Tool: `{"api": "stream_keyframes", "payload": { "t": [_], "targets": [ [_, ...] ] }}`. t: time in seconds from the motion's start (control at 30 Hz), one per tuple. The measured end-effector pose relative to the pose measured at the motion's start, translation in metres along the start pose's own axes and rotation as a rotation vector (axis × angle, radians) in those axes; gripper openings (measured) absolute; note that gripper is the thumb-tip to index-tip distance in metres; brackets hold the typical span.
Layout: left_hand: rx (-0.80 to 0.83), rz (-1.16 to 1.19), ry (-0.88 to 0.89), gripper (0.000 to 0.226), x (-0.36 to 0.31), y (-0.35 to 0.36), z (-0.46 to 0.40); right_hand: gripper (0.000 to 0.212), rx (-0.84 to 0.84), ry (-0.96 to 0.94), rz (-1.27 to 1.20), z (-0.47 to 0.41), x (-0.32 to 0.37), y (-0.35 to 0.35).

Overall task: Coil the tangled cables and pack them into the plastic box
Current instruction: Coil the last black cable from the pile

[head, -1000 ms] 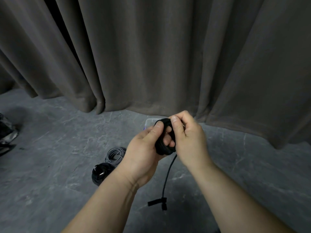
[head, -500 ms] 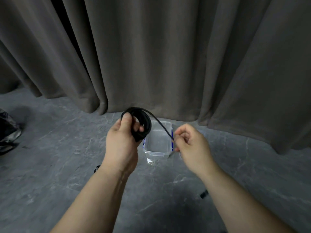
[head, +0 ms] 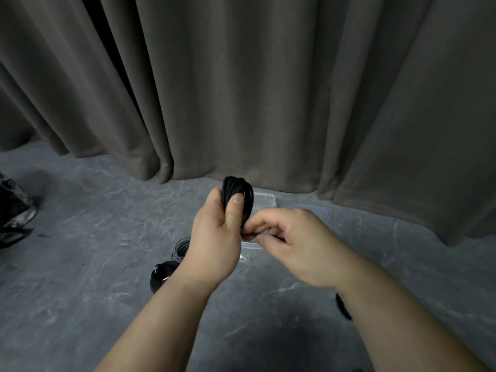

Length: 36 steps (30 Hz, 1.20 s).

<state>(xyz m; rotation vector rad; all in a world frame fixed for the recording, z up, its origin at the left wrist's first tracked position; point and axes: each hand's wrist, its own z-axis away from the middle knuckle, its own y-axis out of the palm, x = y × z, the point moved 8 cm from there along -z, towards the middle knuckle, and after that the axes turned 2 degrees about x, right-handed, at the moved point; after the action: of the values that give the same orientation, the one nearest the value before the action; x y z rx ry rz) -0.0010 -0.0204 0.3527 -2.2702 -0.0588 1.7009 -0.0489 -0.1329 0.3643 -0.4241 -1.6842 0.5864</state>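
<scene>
Cable coil (head: 237, 196) — light, springy, likely to unwind — gripped by left hand (head: 214, 248); right hand (head: 298, 242) pinches its lower edge above the box (head: 265, 200).

Dim, even light with no glare. The curtain (head: 268, 89) folds sink into deep shade, darkest at its upper left. Below it, soft shadows pool on the floor (head: 80, 291). Its pleats bow outward at the edges; detail is slightly soft throughout.
</scene>
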Motion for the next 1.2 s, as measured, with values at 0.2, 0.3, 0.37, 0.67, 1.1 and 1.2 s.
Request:
{"api": "stream_keyframes", "payload": {
  "t": [0.2, 0.3, 0.37, 0.67, 1.1, 1.2],
  "targets": [
    [0.235, 0.23, -0.123, 0.024, 0.003, 0.027, 0.007, 0.033, -0.36, -0.018, -0.146, 0.003, -0.005, -0.026],
    [0.266, 0.302, -0.154, 0.032, 0.004, 0.031, 0.009, 0.034, -0.458, 0.028, -0.25, 0.004, -0.015, -0.033],
    [0.299, 0.314, -0.159, 0.038, 0.005, 0.033, 0.011, 0.032, -0.52, 0.054, -0.28, 0.005, -0.02, -0.039],
    [0.41, 0.447, -0.209, 0.014, 0.0, 0.045, 0.016, 0.019, -0.527, 0.109, -0.491, 0.004, -0.03, -0.039],
    [0.124, 0.647, -0.342, 0.021, 0.014, 0.022, 0.0, 0.019, -0.289, 0.309, -0.265, 0.003, -0.057, -0.027],
    [0.142, 0.631, -0.326, 0.019, 0.014, 0.023, 0.002, 0.013, -0.339, 0.314, -0.338, 0.004, -0.057, -0.029]
  ]
}}
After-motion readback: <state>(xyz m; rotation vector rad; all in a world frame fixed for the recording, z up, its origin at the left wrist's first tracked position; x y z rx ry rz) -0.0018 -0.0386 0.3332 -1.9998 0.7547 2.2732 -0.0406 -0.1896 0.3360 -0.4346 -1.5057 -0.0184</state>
